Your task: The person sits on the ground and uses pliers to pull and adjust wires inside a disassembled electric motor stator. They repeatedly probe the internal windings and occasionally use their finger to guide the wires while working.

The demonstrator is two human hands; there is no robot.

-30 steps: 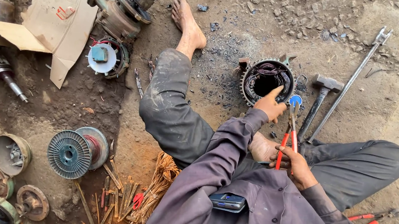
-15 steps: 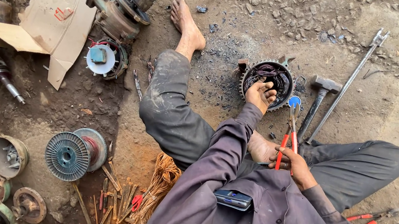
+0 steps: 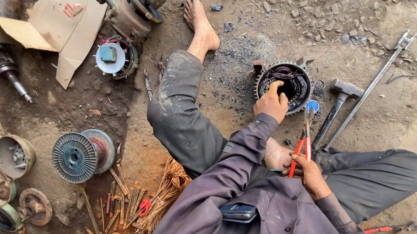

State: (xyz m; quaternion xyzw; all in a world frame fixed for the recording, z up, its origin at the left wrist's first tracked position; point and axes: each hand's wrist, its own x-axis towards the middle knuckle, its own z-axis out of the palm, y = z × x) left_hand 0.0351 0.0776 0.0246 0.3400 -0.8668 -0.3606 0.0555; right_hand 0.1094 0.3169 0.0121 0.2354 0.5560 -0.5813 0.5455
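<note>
Copper windings: dark coils fill the round motor stator, which sits on the dirt floor and serves as the landmark here.
Left hand: on the stator's near rim, fingers curled together into the windings; a second ago it lay lower, at the near edge.
Meaning of that shift: by my judgement the hand has moved in from steadying the housing to gripping the wire itself.
Right hand: nearer the body than the stator, clamped on the red-handled pliers, whose tip points up at the stator's right edge.
Hammer: just right of the stator.
Long steel rod: farther right, beyond the hammer.
Bare foot: left of the stator.
Copper strand bundle: well below and left of the stator.
</note>
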